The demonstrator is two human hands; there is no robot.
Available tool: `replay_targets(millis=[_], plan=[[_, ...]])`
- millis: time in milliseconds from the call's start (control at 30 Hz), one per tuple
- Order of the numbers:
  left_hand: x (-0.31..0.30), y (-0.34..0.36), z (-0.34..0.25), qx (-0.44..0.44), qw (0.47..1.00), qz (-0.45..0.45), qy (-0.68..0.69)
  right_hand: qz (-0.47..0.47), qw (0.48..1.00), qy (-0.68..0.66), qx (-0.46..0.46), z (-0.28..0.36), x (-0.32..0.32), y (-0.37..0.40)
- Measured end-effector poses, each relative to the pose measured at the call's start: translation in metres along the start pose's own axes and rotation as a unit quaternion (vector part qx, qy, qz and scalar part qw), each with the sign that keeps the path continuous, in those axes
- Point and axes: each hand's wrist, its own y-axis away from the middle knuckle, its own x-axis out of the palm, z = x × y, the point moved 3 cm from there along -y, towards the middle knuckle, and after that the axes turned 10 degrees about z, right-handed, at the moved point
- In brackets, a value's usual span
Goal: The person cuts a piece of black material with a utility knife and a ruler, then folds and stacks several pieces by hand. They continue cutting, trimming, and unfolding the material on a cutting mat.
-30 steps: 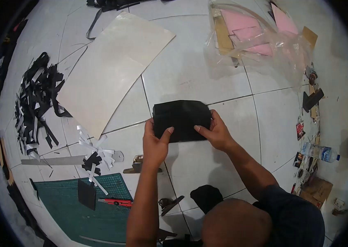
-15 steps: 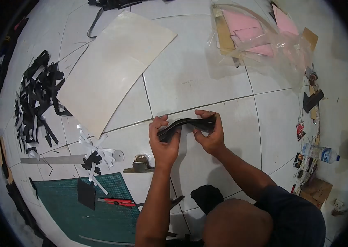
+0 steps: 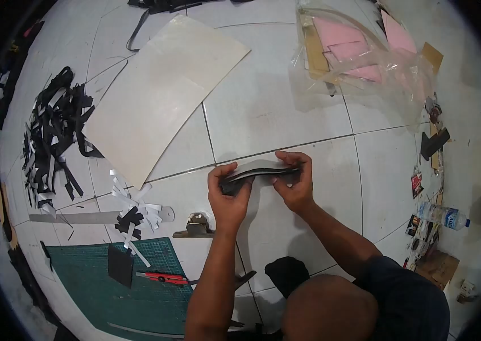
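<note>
A thin black stack of sheets (image 3: 260, 172) is held up between my two hands, arched slightly upward, with a pale upper face showing. My left hand (image 3: 230, 193) pinches its left end between thumb and fingers. The right end is gripped by my right hand (image 3: 295, 182) in the same way. Below and to the left, a metal clip (image 3: 197, 225) lies on the tiles. A green cutting mat (image 3: 87, 290) carries a black piece (image 3: 120, 266) and a red cutter (image 3: 164, 278).
A large pale sheet (image 3: 166, 96) lies at upper left beside black strips (image 3: 56, 131). White strips (image 3: 144, 211) cross a metal ruler (image 3: 81, 217). Pink pieces in clear plastic (image 3: 348, 48) are at upper right, a water bottle (image 3: 448, 217) at right.
The black stack has flattened from a stronger arch, and its pale upper face now shows. The view has shifted slightly. Both hands keep their hold.
</note>
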Motion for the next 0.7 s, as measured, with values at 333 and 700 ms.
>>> replay_targets(millis=[333, 700], plan=[[-0.004, -0.002, 0.016, -0.03, 0.999, -0.006, 0.016, 0.009, 1.0, -0.014, -0.014, -0.004, 0.004, -0.009], [0.001, -0.007, -0.001, 0.032, 0.998, -0.045, 0.028, 0.005, 0.999, 0.036, -0.03, -0.006, 0.003, -0.008]])
